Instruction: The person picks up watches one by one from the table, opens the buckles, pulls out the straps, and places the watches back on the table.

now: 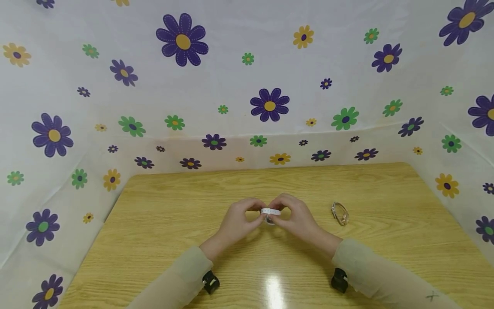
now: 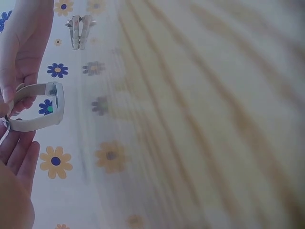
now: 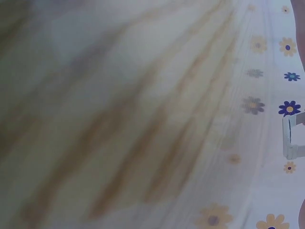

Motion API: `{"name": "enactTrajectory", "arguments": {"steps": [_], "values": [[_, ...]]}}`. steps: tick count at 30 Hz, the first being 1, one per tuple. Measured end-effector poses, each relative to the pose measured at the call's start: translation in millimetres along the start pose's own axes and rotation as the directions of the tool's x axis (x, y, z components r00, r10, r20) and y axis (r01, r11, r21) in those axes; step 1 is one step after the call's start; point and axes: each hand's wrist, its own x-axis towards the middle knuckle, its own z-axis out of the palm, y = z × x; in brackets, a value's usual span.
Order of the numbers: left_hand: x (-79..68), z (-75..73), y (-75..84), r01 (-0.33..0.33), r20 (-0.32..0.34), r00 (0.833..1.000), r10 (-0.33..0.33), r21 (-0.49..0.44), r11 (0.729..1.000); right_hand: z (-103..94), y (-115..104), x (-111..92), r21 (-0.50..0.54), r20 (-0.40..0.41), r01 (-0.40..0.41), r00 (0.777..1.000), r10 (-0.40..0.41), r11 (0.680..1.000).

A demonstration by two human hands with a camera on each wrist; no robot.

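Note:
A white wristwatch (image 1: 271, 211) is held between both hands over the middle of the table. My left hand (image 1: 238, 218) pinches it from the left with thumb and fingers. From the right, my right hand (image 1: 298, 217) grips it the same way, the fingertips of the two hands close together. In the left wrist view the strap of the wristwatch (image 2: 37, 125) forms a loop, its strap ends at the fingers and its case facing away from them. Only the case side of the wristwatch (image 3: 289, 138) shows at the right edge of the right wrist view.
A metallic bracelet-style watch (image 1: 340, 213) lies on the wooden table (image 1: 185, 201), to the right of the hands. Behind and at both sides hangs a white cloth (image 1: 224, 77) with printed flowers. Black wrist cameras (image 1: 210, 282) are strapped at the sleeves.

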Motion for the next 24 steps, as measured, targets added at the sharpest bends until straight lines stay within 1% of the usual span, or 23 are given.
{"name": "enactTrajectory", "arguments": {"steps": [6, 10, 15, 20, 24], "values": [[-0.1, 0.9, -1.4, 0.020, -0.016, 1.000, -0.020, -0.034, 0.999, 0.6, 1.6, 0.6, -0.008, 0.000, 0.004, 1.000, -0.004, 1.000], [0.5, 0.6, -2.2, 0.018, -0.029, 0.999, -0.019, -0.062, 0.998, 0.4, 1.6, 1.6, -0.009, 0.008, 0.003, 1.000, -0.002, 1.000], [0.9, -0.9, -1.2, 0.026, -0.025, 0.999, -0.028, -0.082, 0.996, 0.5, 1.0, 2.2, -0.006, 0.019, 0.012, 1.000, -0.011, 1.000], [0.7, -1.7, 0.3, 0.048, -0.009, 0.999, -0.049, -0.071, 0.996, 1.5, 1.0, 2.3, -0.004, 0.033, 0.011, 0.999, -0.011, 1.000], [0.4, -1.0, -0.5, 0.043, -0.006, 0.999, -0.043, -0.051, 0.998, 2.4, 0.7, 1.9, 0.004, 0.040, 0.018, 0.999, -0.018, 1.000]]}}
